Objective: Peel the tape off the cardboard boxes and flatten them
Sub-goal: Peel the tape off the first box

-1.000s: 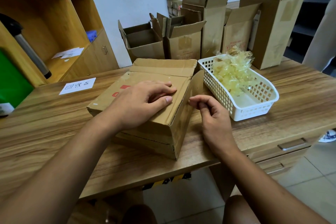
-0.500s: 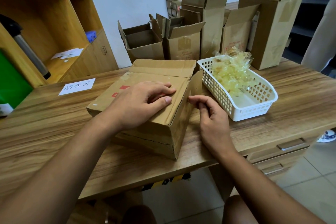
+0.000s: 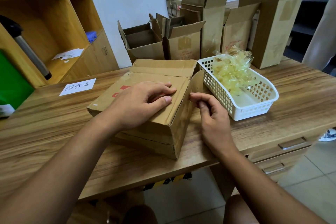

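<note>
Head view, white basket [image 3: 254,113] holding crumpled tape [image 3: 231,73]

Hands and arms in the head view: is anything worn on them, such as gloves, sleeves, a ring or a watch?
The left hand and right hand are bare: no gloves, no ring visible, no watch or bracelet at the wrists. The forearms are uncovered up to the picture's edge; no sleeve shows.
</note>
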The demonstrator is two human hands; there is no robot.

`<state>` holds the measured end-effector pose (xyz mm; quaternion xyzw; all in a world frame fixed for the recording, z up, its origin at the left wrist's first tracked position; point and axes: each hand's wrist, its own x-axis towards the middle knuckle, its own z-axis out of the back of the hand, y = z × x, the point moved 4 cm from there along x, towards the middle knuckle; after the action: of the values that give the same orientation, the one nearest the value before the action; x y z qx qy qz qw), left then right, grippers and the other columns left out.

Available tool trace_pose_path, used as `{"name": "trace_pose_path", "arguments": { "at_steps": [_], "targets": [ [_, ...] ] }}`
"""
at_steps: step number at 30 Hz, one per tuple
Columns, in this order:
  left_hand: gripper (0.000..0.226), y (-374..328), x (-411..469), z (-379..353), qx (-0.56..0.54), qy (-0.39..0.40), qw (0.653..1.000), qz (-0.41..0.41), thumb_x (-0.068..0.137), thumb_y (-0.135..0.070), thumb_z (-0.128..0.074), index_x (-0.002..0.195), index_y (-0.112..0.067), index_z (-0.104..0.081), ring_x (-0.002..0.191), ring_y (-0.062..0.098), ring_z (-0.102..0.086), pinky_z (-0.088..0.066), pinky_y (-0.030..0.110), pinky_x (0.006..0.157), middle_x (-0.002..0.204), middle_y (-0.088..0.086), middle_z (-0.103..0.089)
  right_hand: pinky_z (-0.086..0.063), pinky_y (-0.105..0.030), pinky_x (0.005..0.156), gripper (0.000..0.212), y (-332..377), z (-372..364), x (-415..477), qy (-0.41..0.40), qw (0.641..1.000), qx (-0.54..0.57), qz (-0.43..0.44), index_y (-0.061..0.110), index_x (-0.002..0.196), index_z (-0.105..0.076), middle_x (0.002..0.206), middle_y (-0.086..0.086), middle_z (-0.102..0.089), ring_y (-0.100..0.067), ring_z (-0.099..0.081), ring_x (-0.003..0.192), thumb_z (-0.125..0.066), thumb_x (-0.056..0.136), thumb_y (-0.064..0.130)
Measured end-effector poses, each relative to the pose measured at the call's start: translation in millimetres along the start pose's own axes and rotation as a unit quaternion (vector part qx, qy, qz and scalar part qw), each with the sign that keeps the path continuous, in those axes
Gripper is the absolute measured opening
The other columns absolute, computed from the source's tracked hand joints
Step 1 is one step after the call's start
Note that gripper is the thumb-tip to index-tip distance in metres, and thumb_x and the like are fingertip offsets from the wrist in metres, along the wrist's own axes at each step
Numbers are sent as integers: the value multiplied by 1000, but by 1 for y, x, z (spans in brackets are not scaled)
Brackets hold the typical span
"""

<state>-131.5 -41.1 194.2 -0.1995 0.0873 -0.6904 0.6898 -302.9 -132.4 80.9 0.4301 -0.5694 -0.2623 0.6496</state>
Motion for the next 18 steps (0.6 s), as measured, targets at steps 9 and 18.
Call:
{"name": "trace_pose_path", "arguments": {
  "at_steps": [9,18],
  "targets": [
    [50,-1,1,0,8,5,1000,-1,88,-63,-42,134,-49,-55,129,-2,-42,-41,46,107,144,-31,-47,-53,-22,94,33,-1,2,0,10,999,29,-27,16,110,-73,106,7,-74,-10,-68,107,-46,104,-2],
    [60,6,5,3,3,26,1000,-6,84,-76,-39,134,-49,-56,131,-4,-42,-40,43,109,143,-34,-46,-51,-23,98,32,2,2,-1,6,999,34,-10,16,115,-71,113,9,-73,-9,-66,113,-47,104,-2]
  ]
}}
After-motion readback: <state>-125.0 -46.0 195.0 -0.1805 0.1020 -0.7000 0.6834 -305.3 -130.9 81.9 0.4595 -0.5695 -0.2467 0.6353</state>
